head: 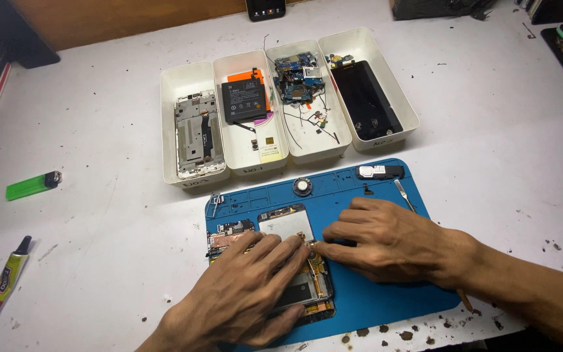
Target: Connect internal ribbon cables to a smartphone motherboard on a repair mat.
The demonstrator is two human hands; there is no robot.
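Left hand (pixel 242 287) presses flat on opened phone (pixel 281 261) on blue mat (pixel 373 293), right hand (pixel 386 241) pinches a small part at its edge; battery (pixel 244 101), boards, screen already out in trays (pixel 193 78), frame internals remain.

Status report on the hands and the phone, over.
Left hand flat on opened phone. Right hand pinching at its right edge. Phone lies on blue mat. Nothing in the way.

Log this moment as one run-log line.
left hand: flat on opened phone | right hand: fingertips at phone's right edge | surface: blue mat | behind: four white trays of parts
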